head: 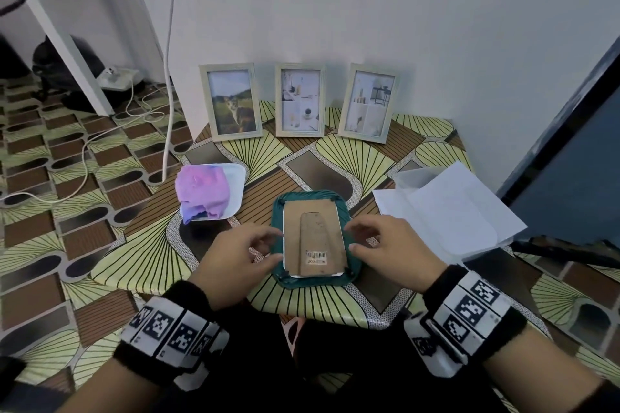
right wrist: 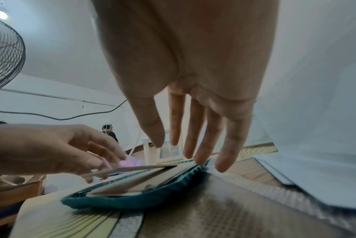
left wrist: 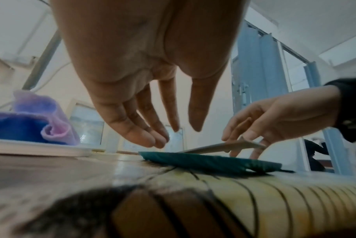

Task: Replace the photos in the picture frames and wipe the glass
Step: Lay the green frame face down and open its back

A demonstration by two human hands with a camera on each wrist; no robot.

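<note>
The green frame (head: pixel 315 241) lies face down, long way pointing away, between the loose-fingered left hand (head: pixel 235 261) and right hand (head: pixel 392 250), both equally near

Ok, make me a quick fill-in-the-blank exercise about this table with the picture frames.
1. The teal frame lies face ____ between both hands.
2. ____ pale frames stand against the wall, the left frame showing a cat.
3. The purple cloth sits on a white ____.

Missing words: down; Three; plate
</note>
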